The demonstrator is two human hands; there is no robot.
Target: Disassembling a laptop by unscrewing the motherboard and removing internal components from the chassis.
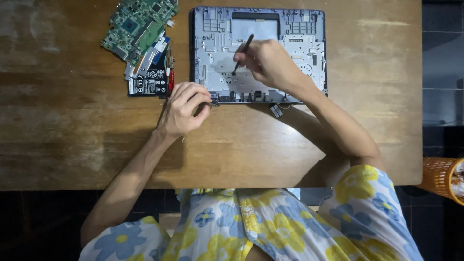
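On the wooden surface (72,121), a green circuit board (137,26) lies far left; left hand (183,108) pinches the open laptop shell (217,53) by its near corner — thin, likely fragile, best gripped at its edges — right hand (270,63), fingers clamped on a slim dark tool (244,50).

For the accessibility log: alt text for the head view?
Right hand holds a thin black tool to an opened laptop chassis on a wooden table; left hand pinches a small part at its edge, green circuit board nearby.
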